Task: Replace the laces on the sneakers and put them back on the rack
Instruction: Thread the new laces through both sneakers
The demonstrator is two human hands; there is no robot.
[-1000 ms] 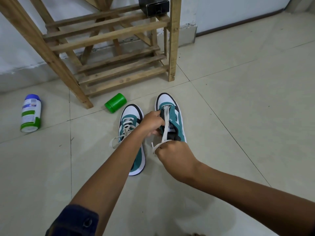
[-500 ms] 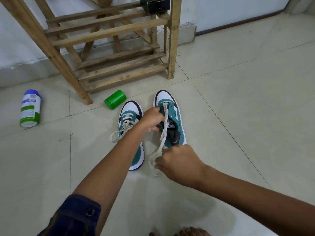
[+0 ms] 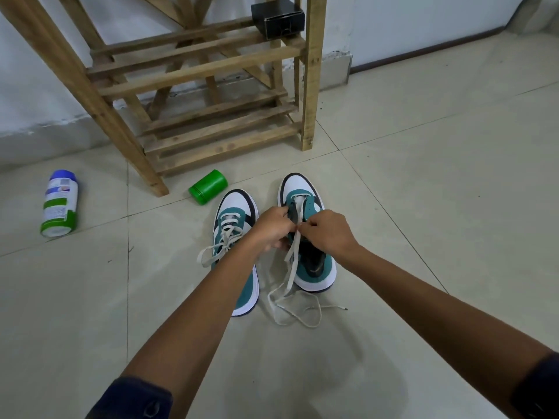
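Two teal, white and black sneakers stand side by side on the tiled floor. The left sneaker (image 3: 234,225) is laced with a cream lace whose ends trail off to the left. The right sneaker (image 3: 314,267) has only its lowest eyelets threaded. Its cream lace (image 3: 292,267) runs down over the tongue and lies looped on the floor behind the heel. My left hand (image 3: 272,226) grips the right sneaker's left side near the tongue. My right hand (image 3: 328,231) pinches the lace over the middle eyelets.
A wooden slatted shoe rack (image 3: 211,95) stands just beyond the sneakers, with a small black box (image 3: 278,19) on an upper shelf. A green jar (image 3: 208,186) lies at the rack's foot. A white and green bottle with a blue cap (image 3: 59,204) lies at far left.
My right hand has moved forward from behind the heel up to the eyelets, and the slack lace has dropped onto the floor. My left hand has stayed on the right sneaker.
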